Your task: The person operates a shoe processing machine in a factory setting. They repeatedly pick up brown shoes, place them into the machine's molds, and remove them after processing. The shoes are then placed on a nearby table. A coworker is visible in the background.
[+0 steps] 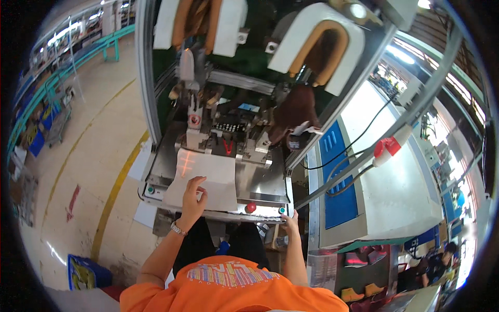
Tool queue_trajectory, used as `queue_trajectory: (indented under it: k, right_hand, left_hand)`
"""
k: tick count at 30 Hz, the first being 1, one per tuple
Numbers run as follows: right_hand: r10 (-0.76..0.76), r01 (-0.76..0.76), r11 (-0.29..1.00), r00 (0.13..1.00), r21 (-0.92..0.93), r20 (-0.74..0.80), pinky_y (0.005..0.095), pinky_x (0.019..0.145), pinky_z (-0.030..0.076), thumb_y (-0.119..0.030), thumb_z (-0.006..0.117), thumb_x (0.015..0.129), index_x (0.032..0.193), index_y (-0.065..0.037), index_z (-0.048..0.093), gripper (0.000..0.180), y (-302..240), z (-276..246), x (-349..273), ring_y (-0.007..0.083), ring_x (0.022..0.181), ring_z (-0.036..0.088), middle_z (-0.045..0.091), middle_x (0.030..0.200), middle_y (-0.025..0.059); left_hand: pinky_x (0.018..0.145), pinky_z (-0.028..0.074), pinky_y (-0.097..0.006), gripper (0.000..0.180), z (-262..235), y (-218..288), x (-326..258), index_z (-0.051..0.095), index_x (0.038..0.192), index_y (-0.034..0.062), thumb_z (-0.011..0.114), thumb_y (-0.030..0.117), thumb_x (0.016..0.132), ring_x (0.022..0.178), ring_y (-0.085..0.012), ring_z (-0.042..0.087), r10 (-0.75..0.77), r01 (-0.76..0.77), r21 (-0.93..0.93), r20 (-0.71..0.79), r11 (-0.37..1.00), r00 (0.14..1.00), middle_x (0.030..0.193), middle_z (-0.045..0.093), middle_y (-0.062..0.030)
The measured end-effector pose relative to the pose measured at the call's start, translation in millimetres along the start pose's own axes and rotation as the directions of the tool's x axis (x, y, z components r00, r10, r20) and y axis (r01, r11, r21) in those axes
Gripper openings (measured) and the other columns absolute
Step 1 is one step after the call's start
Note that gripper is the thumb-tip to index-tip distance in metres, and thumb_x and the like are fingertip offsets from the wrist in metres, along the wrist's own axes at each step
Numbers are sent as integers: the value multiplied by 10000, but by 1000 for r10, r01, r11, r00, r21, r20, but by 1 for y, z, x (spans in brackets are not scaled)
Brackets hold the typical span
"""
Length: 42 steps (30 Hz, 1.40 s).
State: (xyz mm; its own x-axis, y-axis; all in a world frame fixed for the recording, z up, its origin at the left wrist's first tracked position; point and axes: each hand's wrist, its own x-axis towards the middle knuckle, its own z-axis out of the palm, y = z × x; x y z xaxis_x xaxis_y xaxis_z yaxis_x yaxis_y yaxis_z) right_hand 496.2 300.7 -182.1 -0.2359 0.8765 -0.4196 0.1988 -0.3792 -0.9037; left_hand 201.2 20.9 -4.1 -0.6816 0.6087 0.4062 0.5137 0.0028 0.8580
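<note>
Hands apart: left hand (193, 196) lies flat, fingers spread, on the near edge of a white sheet (204, 179); right hand (290, 221) rests at the front right corner of the machine's steel bench (260, 182), by a green button (281, 210); can't tell if it grips. Sheet extends away from left hand toward the clamp head (223, 135), long axis fore-aft, red laser cross (186, 163) at far-left end. Left hand nearer.

The left hand (193, 196) lay flat, fingers spread, on the white sheet (202, 179), its arm stretched forward with a watch at the wrist. The right hand (289, 220) rested right of that sheet, fingers curled at the bench (260, 182) corner.
</note>
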Motion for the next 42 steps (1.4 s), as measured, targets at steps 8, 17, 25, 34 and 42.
queue_trajectory:
  k: [8,17,25,34,42]
  right_hand:
    - [97,-75,991,975,115,-200,452,606,459,-73,615,628,1162,-128,397,580,-28,30,-15,281,856,527,492,1040,125]
    - [-3,-49,991,917,-121,-400,381,909,390,-251,642,593,1191,-89,450,649,8,52,25,337,1040,506,521,1103,215]
    - [-64,-26,987,842,-159,-535,450,863,389,-381,462,843,1178,-98,405,442,-8,44,-5,404,1033,485,478,1122,254]
    - [-254,72,926,845,-370,-471,490,780,416,-389,413,881,1134,-77,407,402,1,41,-13,416,928,533,510,1083,251]
    - [-144,165,984,513,-67,-847,369,809,413,-10,538,690,1006,-50,545,319,74,-93,-85,276,909,524,542,956,151]
  left_hand:
    - [659,470,-263,371,26,-9,-46,495,1122,60,520,-41,766,747,-163,579,-47,78,-174,176,982,983,1116,498,-106]
    - [661,443,-224,318,43,-13,-63,516,1103,21,524,-34,790,714,-97,531,-127,171,-155,260,973,957,1016,565,-60]
    - [646,424,-208,280,56,-27,-82,523,1089,-2,508,-24,810,713,-77,510,-117,174,-72,488,982,865,1026,582,-60]
    - [726,462,-248,265,73,-31,-123,526,1098,0,503,7,834,830,-126,552,-177,337,-89,710,937,682,988,586,-80]
    - [750,419,-244,381,31,-55,-110,417,1222,32,494,200,889,902,-134,532,-536,808,-26,735,589,415,1091,546,-75]
